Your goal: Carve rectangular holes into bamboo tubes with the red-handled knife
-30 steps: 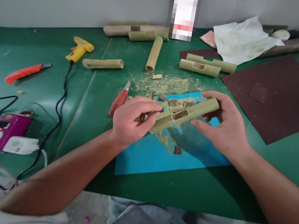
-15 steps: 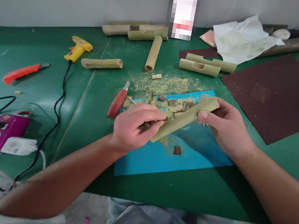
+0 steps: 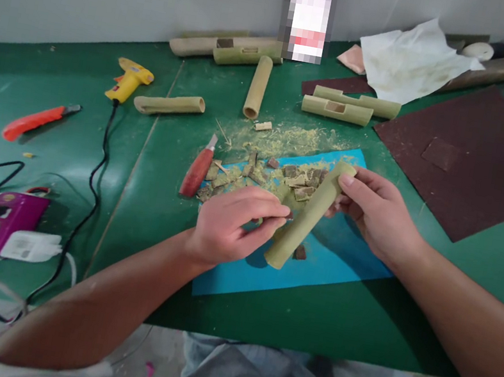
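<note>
My right hand is closed around the upper end of a pale green bamboo tube. The tube slants down to the left above a blue sheet. Close beside the tube, my left hand pinches a small reddish-brown piece of sandpaper, mostly hidden by the fingers. Under and behind the hands lie bamboo chips and shavings. A small dark brown chip rests on the blue sheet by the tube's lower end.
A red-handled knife lies left of the sheet. Farther left are an orange cutter, a yellow glue gun and a purple power strip with cords. Cut bamboo tubes lie behind; a brown sheet is at right.
The bamboo tube has swung steeper, its lower end coming toward me, and its upper end has shifted slightly left. My left hand has moved a little right and now appears apart from the tube.
</note>
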### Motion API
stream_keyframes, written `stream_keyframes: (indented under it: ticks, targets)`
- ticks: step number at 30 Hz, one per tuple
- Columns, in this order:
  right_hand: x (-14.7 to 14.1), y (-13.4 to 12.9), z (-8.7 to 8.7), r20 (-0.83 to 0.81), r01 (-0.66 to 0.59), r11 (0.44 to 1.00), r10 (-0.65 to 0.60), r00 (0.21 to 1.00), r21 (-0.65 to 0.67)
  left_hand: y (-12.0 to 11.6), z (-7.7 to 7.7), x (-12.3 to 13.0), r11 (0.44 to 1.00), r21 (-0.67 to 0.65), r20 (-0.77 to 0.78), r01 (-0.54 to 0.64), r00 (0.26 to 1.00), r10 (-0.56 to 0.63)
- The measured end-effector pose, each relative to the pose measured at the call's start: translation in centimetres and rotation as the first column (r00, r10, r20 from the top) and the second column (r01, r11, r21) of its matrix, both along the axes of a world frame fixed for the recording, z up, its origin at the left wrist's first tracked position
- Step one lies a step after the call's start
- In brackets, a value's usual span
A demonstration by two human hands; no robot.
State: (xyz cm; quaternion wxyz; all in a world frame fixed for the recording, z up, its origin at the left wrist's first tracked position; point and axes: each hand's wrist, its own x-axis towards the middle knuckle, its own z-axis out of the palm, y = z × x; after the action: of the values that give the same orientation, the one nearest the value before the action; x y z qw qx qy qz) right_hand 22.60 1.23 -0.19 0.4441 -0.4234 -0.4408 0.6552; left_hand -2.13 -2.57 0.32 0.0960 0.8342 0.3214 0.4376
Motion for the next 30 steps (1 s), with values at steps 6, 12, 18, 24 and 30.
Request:
stream_keyframes:
  ticks: [6,12,18,24,30]
  targets:
    - [0.0,0.0,-0.27,-0.013,0.007,1.0,-0.007,1.0,-0.016,-0.11,0.2,-0.09,0.999,-0.045,-0.033,0.023,0.999,-0.025]
    - [0.05,-0.11,-0.04,-0.011,0.004,1.0,-0.004,1.0,-0.03,-0.11,0.06,-0.11,0.997,-0.063,-0.065,0.049,0.996,-0.053]
    - [0.0,0.03,-0.14,0.036,0.047,0.999,-0.047,0.998,0.011,-0.18,-0.21,-0.04,0.993,-0.046,-0.129,0.113,0.985,-0.118]
    - [0.17,-0.06,0.18,0.236,0.119,0.983,-0.15,0.96,0.138,-0.29,-0.64,-0.06,0.992,0.011,-0.173,0.124,0.978,-0.12]
    - [0.17,-0.36,0.68,0.338,0.11,0.975,-0.172,0.925,0.195,-0.51,-0.47,0.27,0.997,0.006,-0.206,0.077,0.976,-0.074]
